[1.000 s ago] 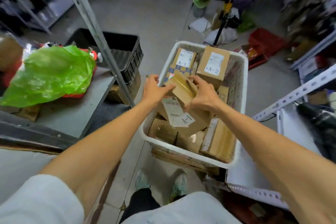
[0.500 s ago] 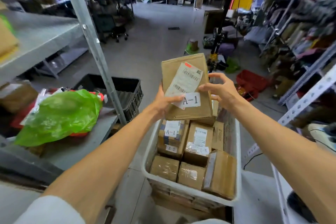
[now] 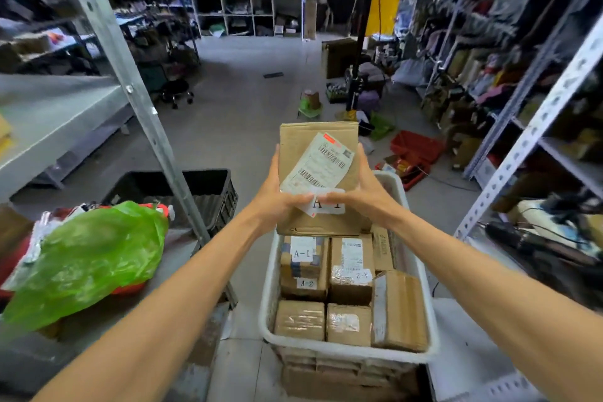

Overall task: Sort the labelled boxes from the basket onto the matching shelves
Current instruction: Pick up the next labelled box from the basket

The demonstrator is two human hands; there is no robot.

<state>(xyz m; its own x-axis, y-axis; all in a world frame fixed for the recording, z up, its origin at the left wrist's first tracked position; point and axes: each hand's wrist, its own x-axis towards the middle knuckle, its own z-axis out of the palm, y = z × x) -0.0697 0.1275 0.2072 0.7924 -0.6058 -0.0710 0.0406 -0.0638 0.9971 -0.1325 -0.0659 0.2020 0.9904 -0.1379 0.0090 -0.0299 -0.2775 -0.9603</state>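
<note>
**Sorting by code:** A person held a cardboard box (image 3: pixel 301 140) upright in both hands above a white basket (image 3: pixel 346 352) in a cluttered warehouse aisle. The left hand (image 3: pixel 277 196) clasped the box's left edge and the right hand (image 3: pixel 363 192) its right edge. Each thumb was pressed across the front near the bottom, and the fingers behind the box were hidden. The thumbs met over a white tag (image 3: pixel 329 205) reading "A-1", covering part of it, just under a slanted shipping label (image 3: pixel 318 163).

More taped boxes (image 3: pixel 349 325) filled the basket below, some tagged A-1 and A-2. A grey shelf (image 3: pixel 55 114) stood to the left, with a green plastic bag (image 3: pixel 88 258) on a lower board and a black crate (image 3: pixel 212 186) beyond it. A second rack (image 3: pixel 538 121) lined the right side. No shelf markings could be read from this angle.

The step appeared to be checking the tag before carrying the box off. Done well, it likely called for sliding the thumbs clear of the tag to confirm the code. Both palms would need to remain on the sides so the box did not tip. The shelf with the matching code was best found before either hand let go. The shipping label looked loose at one corner and could snag, so the grip was best kept on cardboard rather than paper.
</note>
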